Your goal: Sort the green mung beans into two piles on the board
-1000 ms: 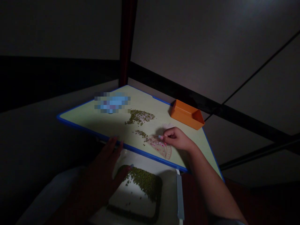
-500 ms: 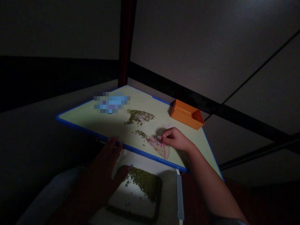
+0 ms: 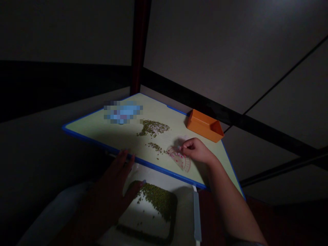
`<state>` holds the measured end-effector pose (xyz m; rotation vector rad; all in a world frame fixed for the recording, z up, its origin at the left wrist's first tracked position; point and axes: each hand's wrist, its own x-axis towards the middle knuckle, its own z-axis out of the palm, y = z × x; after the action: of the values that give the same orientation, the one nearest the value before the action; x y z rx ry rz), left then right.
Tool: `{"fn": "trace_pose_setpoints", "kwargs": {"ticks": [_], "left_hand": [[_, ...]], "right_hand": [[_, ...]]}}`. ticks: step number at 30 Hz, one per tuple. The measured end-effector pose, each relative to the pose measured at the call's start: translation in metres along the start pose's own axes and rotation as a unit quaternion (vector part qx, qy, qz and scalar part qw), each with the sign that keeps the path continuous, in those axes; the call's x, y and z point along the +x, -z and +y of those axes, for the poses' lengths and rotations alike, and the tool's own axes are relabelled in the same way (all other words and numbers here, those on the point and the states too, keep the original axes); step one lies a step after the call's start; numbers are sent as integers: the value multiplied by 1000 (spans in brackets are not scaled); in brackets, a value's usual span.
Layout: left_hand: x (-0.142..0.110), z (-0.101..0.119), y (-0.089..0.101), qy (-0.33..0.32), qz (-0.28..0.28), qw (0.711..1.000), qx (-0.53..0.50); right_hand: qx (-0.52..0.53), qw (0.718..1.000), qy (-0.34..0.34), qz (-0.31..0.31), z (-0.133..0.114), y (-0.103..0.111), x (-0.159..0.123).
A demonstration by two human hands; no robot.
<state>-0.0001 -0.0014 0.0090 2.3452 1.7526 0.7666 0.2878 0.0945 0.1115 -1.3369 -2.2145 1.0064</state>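
My right hand (image 3: 196,150) is closed in a pinch at the upper edge of a clear protractor (image 3: 183,163) with pink markings, which lies low over the board (image 3: 215,162). Just left of it is a thin trail of small green beans (image 3: 155,147), like mung beans. A larger patch of the beans (image 3: 153,127) is spread farther back. In shadow, my left hand (image 3: 116,181) has its fingers stretched out at the board's blue front edge. Its thumb is apart from them, over a white bin (image 3: 185,201) with more beans (image 3: 160,198) inside.
An orange open box (image 3: 205,127) stands at the board's back right edge. A blurred-out light blue item (image 3: 124,112) lies at the back left. Walls with dark bands meet at a reddish post (image 3: 138,48) behind the board. The room is dim.
My right hand has moved a little to the right, and the protractor has slid right with it, away from the bean trail. My left hand has stayed in place.
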Motion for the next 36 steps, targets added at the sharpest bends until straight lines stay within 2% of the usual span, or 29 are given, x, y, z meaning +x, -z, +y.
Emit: {"fn": "trace_pose_setpoints", "kwargs": {"ticks": [8,16,21,36], "left_hand": [[0,4,5,20,-9,1000,-7],[0,3,3,13,-8,1000,-3],[-2,0,1,3,-4,1000,-6],[0,4,7,16,-17,1000,-19]], "right_hand": [[7,999,18,-39,3,-6,4],[45,996,25,-68,1,-3,1],[29,994,19,-99,0,-3,1],[3,999,1,-41,2,0,1]]}}
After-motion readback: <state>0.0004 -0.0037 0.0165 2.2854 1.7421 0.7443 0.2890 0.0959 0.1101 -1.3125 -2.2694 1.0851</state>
